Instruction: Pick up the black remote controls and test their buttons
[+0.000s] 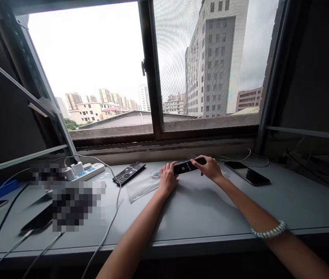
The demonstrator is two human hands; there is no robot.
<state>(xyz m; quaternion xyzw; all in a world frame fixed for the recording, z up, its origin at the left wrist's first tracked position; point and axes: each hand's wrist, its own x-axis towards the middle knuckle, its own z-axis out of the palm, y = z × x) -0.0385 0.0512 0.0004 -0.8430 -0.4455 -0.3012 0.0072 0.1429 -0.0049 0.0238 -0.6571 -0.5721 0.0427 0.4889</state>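
Black remote [188, 166], both hands [167, 179] gripping, desk [211, 205]

A grey desk [211, 209] is set beneath a wide window [153, 77]. Overcast daylight is admitted; tall buildings [217, 58] are seen outside.

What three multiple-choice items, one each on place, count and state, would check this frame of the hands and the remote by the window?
1. Where does the smartphone lie?
A. right of the hands
B. on the power strip
C. on the windowsill

2. How many remotes are in view?
A. one
B. two
C. four

3. How is the slim black remote held?
A. lying untouched
B. by one hand only
C. by both hands

Key: 1 A, it rests on the table beyond the right hand. 2 B, a second remote lies near the power strip. 3 C, the left hand grips one end, the right hand the other.
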